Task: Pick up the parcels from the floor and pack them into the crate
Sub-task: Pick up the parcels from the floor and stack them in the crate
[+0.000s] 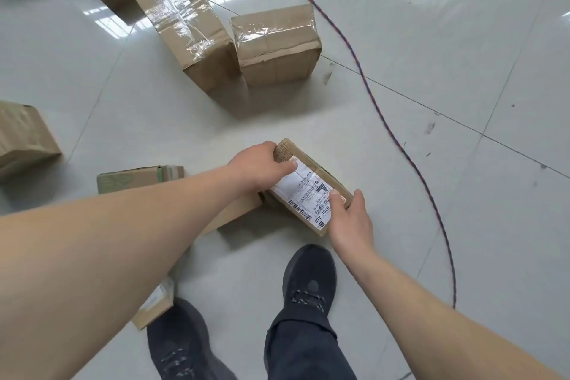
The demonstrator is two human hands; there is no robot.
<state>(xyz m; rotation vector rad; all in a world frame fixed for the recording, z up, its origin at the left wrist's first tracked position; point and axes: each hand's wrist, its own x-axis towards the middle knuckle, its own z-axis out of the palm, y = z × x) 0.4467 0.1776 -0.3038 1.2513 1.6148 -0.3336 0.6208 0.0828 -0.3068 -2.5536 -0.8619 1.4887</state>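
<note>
Head view is showing both hands closing on a small brown cardboard parcel with a white printed shipping label (308, 187), which is lying on the glossy pale grey tiled floor (431, 86) just ahead of a pair of dark laced shoes (310, 281). The left hand (262, 163) is gripping the parcel's far end, thumb pressing on the label and fingers curling over the edge. The right hand (350, 219) is holding the near end, thumb lying on the label and fingers wrapping round the side. This parcel is touching a flat cardboard box with green print (138, 177) to its left. Farther off, a long tape-wrapped cardboard box (182, 18) and a squat taped cardboard box (276, 43) are sitting side by side. A twisted red and blue cable (385, 120) is curving across the floor on the right.
</note>
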